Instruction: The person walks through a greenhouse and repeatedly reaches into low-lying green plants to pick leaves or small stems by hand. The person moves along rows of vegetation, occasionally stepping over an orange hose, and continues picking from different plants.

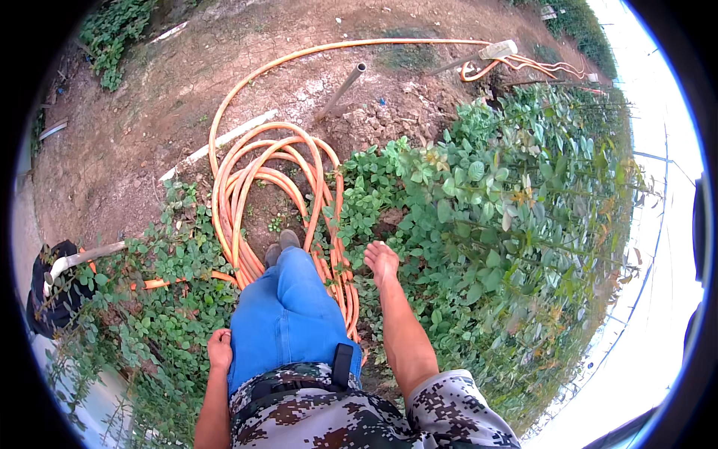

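My left hand (220, 349) hangs beside my left thigh, its fingers curled; whether they close on anything cannot be seen. In front of me on the right, my right hand (382, 259) is held over low leaves with bent fingers, and nothing shows in it. A large coil of orange hose (224, 219) lies on the ground around my feet and runs back along both sides of my legs. From the coil one length of hose curves over the bare soil towards the far right.
An upright metal pipe (343, 90) stands in the soil beyond the coil. A pale strip (216, 145) lies behind the coil. Dense leafy plants (493, 224) fill the right side. At left are a white pipe (84, 257) and a black bag-like thing (47, 303). A pale block (498, 49) sits far right.
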`<state>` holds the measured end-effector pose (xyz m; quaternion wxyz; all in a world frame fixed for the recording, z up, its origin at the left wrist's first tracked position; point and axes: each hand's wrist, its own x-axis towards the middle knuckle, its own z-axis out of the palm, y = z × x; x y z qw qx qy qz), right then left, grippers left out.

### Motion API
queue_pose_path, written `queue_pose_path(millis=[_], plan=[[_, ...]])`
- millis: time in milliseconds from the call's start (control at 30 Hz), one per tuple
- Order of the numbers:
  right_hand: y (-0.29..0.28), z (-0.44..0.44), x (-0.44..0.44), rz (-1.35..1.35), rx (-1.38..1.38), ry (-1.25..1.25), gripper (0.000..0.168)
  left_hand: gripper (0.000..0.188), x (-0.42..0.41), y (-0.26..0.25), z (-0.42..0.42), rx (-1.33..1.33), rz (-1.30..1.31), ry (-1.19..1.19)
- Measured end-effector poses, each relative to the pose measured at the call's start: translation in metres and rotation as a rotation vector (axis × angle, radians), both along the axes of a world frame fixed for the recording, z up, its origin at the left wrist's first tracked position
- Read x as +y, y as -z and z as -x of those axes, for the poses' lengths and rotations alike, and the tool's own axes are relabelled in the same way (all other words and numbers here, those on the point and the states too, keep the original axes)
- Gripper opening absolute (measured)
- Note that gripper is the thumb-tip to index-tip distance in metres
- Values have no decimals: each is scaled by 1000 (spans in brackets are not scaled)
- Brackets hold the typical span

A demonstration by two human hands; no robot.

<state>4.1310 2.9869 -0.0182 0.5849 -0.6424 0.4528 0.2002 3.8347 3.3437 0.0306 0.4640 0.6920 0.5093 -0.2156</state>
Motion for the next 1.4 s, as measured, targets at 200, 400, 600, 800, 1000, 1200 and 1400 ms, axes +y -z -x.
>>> queue_pose_path(millis=[200, 400, 600, 800, 1000, 1200, 1400], plan=[[34, -134, -3, -162, -181, 405, 38, 15, 36, 15, -37, 27, 32, 81], [143, -198, -32, -502, -332, 865, 43, 15, 77, 36, -106, 161, 0, 153], [219, -166, -84, -1033, -951, 438, 44, 15, 76, 18, -241, 140, 66, 333], [194, -167, -74, -894, -645, 715, 45, 12, 84, -1, -334, -7, -108, 453], [182, -139, -60, -800, -516, 839, 45, 13, 80, -34, -437, -104, -409, 744], [176, -162, -76, -534, -382, 864, 46, 14, 79, -4, -494, -223, -408, 1105], [136, -212, -34, -28, -218, 852, 19, 18, 110, 15, -532, -183, -354, 1132]])
